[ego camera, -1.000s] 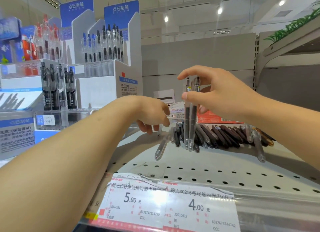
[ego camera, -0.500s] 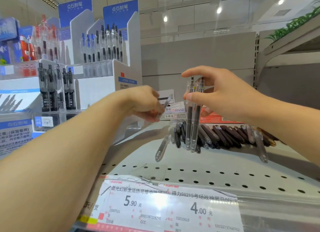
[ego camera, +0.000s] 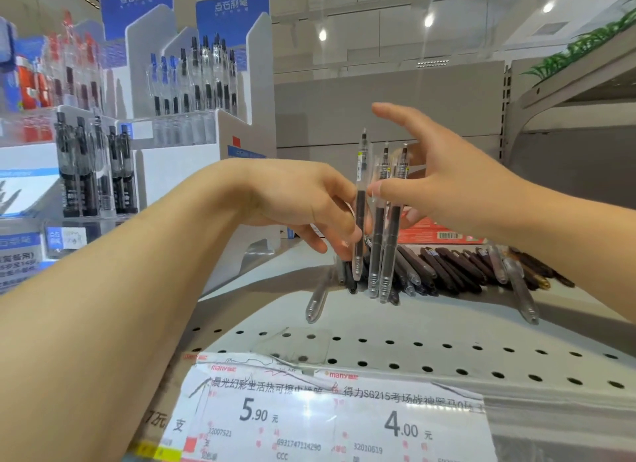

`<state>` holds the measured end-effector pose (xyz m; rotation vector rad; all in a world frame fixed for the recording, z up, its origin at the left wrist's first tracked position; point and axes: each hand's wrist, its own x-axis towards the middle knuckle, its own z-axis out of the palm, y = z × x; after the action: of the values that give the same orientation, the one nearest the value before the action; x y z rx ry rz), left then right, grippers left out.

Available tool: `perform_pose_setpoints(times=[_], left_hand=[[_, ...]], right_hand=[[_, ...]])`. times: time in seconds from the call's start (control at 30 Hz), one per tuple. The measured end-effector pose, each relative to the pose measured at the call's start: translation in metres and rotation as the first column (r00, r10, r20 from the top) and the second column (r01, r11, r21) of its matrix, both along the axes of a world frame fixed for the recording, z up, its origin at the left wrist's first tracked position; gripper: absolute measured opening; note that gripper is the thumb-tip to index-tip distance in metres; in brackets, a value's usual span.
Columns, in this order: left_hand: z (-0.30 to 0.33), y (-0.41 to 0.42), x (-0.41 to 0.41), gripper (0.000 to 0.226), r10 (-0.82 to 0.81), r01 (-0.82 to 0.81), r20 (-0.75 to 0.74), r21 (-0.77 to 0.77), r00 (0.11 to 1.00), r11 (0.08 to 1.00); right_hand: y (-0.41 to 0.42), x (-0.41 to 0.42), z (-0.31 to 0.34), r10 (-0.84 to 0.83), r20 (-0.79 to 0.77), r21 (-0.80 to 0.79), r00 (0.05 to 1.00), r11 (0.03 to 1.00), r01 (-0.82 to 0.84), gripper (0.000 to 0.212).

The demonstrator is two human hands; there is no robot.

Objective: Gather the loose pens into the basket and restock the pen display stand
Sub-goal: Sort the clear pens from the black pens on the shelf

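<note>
- Left hand (ego camera: 309, 203): reaches in from the left, fingers pinching 1 upright clear pen (ego camera: 360, 206).
- Right hand (ego camera: 457, 189): index finger extended, thumb pressing 2 upright pens (ego camera: 387, 227) against the curled fingers.
- Shelf (ego camera: 447, 327): loose pens (ego camera: 447, 268) lie in a row behind the hands.
- Display stand (ego camera: 192, 141), at left: tiers hold upright pens.

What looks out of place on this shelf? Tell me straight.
The loose pens lie in an untidy heap on the perforated shelf rather than standing in the display stand. One clear pen has strayed off to the heap's left, another lies askew on its right.
</note>
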<state>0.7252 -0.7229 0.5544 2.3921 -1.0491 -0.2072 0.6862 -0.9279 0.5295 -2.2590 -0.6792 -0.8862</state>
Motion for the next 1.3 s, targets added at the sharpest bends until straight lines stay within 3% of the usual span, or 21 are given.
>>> perform_pose_setpoints(times=[0.23,0.4,0.83,0.93,1.0,1.07,1.17,1.3], left_hand=[[0.002,-0.008,-0.008,0.02,0.036,-0.053,0.111,0.154,0.993,0.987],[0.002,-0.01,-0.01,0.023,0.055,-0.083,0.141,0.201,0.988,0.976],[0.0,-0.009,-0.01,0.019,0.065,-0.083,0.099,0.193,0.993,0.978],[0.002,-0.002,-0.007,0.018,0.057,-0.061,0.032,0.142,0.998,0.988],[0.005,0.003,0.002,0.018,0.13,-0.13,0.0,0.05,0.992,0.99],[0.003,0.005,0.014,0.02,0.296,-0.297,0.058,0.006,0.953,0.955],[-0.005,0.001,0.027,0.021,0.395,-0.416,0.171,0.107,0.903,0.903],[-0.015,-0.009,0.025,0.034,0.374,-0.375,0.067,0.315,0.925,0.872]], right_hand=[[0.004,-0.003,0.0,0.057,-0.013,-0.069,0.998,0.996,-0.058,0.062],[0.003,-0.002,0.0,0.087,-0.014,-0.082,0.996,0.993,-0.088,0.059],[0.007,-0.004,0.0,0.082,-0.007,-0.091,0.997,0.992,-0.082,0.055],[0.008,-0.004,-0.001,0.074,-0.016,-0.101,0.997,0.992,-0.075,0.054],[0.008,-0.003,-0.001,0.065,-0.022,-0.098,0.998,0.993,-0.067,0.053],[0.007,-0.004,-0.001,0.046,-0.014,-0.089,0.999,0.995,-0.047,0.05],[0.01,-0.005,-0.002,0.043,0.008,-0.047,0.999,0.998,-0.042,0.039],[0.015,-0.003,-0.005,-0.024,0.112,-0.057,0.993,0.998,0.031,0.032]])
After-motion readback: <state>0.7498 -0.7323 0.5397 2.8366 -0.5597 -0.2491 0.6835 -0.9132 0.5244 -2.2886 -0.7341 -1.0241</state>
